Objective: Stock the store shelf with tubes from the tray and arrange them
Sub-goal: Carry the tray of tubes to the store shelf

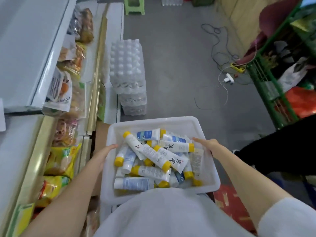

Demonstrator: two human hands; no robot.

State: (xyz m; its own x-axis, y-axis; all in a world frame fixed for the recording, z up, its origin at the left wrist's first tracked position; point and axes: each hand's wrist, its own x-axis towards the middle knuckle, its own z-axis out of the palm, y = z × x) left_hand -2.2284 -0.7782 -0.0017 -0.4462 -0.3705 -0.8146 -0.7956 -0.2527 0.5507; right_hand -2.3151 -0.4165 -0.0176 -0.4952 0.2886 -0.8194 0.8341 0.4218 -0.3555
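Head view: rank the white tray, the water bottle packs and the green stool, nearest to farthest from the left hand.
1. White tray: held at its left rim by the left hand.
2. Water bottle packs: on the floor beyond the tray.
3. Green stool: far across the floor, at the top.

One tray [153, 120], over a dozen tubes [163, 155], two hands, left hand [102, 156], right hand [207, 144], one green stool [134, 6]

The 2 bare forearms reach forward. The left hand [104, 153] and right hand [207, 144] grip opposite sides of the tray [153, 121], thumbs on top, fingers hidden underneath.
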